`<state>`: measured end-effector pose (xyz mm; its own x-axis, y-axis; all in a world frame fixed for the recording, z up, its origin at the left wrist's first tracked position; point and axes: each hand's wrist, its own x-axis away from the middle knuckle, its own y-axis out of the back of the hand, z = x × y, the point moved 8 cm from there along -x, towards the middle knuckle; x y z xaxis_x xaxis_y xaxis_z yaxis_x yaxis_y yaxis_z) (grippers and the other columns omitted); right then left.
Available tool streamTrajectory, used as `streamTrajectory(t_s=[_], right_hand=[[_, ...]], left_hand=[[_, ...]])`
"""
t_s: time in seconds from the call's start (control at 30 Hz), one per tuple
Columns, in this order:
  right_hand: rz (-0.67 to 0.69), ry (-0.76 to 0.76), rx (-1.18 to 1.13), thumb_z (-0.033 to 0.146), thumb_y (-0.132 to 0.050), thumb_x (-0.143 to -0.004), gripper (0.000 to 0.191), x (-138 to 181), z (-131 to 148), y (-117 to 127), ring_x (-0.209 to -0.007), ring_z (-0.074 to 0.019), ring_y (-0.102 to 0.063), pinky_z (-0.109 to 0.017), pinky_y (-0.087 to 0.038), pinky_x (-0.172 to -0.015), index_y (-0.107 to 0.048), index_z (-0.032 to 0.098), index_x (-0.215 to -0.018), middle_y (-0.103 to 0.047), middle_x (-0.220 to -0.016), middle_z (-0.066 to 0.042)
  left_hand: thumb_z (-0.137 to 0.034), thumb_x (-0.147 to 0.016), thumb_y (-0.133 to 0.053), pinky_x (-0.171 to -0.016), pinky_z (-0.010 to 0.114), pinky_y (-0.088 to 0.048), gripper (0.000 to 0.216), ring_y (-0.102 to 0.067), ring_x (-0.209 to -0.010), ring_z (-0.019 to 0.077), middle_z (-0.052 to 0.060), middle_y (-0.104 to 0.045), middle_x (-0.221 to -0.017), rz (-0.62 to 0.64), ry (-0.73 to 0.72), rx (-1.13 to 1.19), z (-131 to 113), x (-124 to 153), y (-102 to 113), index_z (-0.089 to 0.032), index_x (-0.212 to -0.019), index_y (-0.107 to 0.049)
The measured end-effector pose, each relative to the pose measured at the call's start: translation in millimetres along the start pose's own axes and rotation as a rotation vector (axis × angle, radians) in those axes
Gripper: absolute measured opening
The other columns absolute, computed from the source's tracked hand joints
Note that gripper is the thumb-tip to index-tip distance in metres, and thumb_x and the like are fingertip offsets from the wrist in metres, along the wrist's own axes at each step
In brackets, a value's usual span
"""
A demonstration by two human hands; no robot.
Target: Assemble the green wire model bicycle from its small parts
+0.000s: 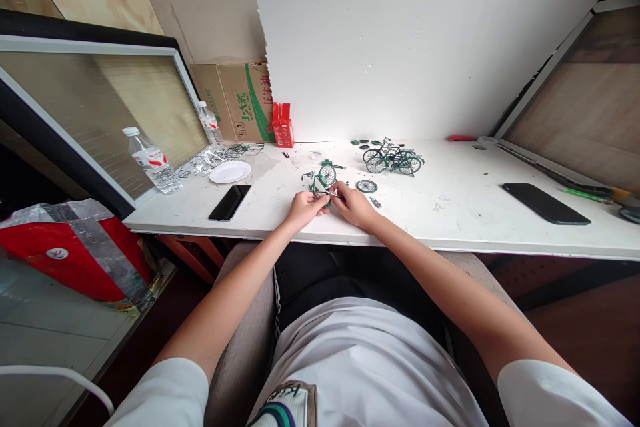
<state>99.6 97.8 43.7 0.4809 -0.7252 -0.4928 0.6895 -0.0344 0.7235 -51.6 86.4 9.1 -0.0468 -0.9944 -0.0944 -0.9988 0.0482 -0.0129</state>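
Observation:
Between my hands is a green model bicycle, one spoked wheel fitted and its handlebar pointing left. My left hand is closed on the near part of its frame. The fingers of my right hand pinch a thin, light-coloured tool or rod that reaches toward the frame; its exact kind is too small to tell. A loose spoked wheel lies flat just beyond my right hand. Beside it is a small dark part. Farther back stand assembled model bicycles, close together.
A black phone, a white plate and a water bottle are at left. A red box stands before a carton. At right lies a dark flat device. A white board closes off the back.

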Motion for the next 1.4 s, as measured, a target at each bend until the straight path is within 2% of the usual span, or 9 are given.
streamTrajectory(t_s=[0.87, 1.4], right_hand=[[0.005, 0.005, -0.011, 0.037, -0.049, -0.101, 0.025, 0.4, 1.8, 0.6, -0.064, -0.0221, -0.06, -0.03, -0.038, -0.065, -0.06, 0.021, -0.116, -0.07, -0.078, -0.003], [0.022, 0.011, 0.003, 0.035, -0.051, -0.099, 0.023, -0.6, 0.2, -2.3, -0.064, -0.022, -0.061, -0.03, -0.038, -0.065, -0.06, 0.022, -0.116, -0.071, -0.081, -0.004]], left_hand=[[-0.043, -0.081, -0.089, -0.065, 0.026, -0.054, 0.036, -0.077, -0.075, 0.0196, 0.01, -0.077, -0.081, 0.015, 0.004, 0.001, -0.7, 0.5, -1.9, -0.011, -0.085, -0.071], [-0.046, -0.083, -0.087, -0.066, 0.026, -0.054, 0.037, -0.077, -0.075, 0.0201, 0.009, -0.077, -0.076, 0.031, -0.042, -0.041, 3.6, -2.8, -0.8, -0.013, -0.085, -0.07]])
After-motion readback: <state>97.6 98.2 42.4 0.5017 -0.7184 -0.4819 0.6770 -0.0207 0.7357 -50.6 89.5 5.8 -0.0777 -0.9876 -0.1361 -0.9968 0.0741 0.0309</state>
